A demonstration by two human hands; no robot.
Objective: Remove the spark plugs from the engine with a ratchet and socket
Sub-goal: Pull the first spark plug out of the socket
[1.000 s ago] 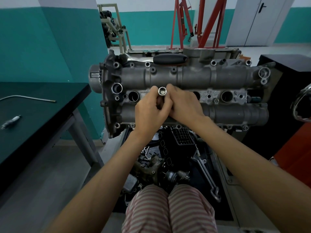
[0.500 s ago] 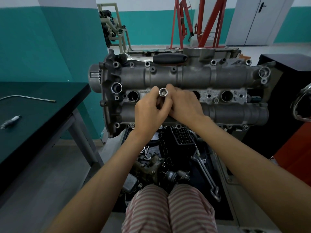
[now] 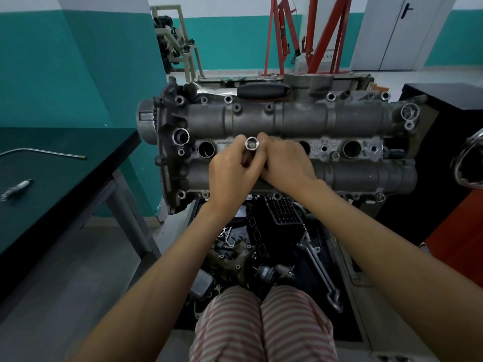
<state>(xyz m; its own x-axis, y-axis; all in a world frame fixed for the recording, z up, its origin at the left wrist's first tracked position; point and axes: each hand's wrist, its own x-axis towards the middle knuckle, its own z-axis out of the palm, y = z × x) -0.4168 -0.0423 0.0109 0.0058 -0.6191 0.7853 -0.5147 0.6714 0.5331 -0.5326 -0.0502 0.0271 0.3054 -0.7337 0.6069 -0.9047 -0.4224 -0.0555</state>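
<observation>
bare forearms (image 3: 146, 291), pink-and-white striped trousers (image 3: 261, 327)

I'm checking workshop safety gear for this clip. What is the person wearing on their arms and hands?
Nothing that shows: the left hand and right hand are bare, without gloves, rings or a watch, and both forearms are uncovered with no sleeves in view. The only clothing seen is striped pink-and-white trousers.

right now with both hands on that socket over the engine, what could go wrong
1. The socket is pinched only between the fingers of the left hand and right hand; a slip could drop it among the parts on the floor.
2. The plug wells are open beside it, so grit or a small part could fall in.
</observation>
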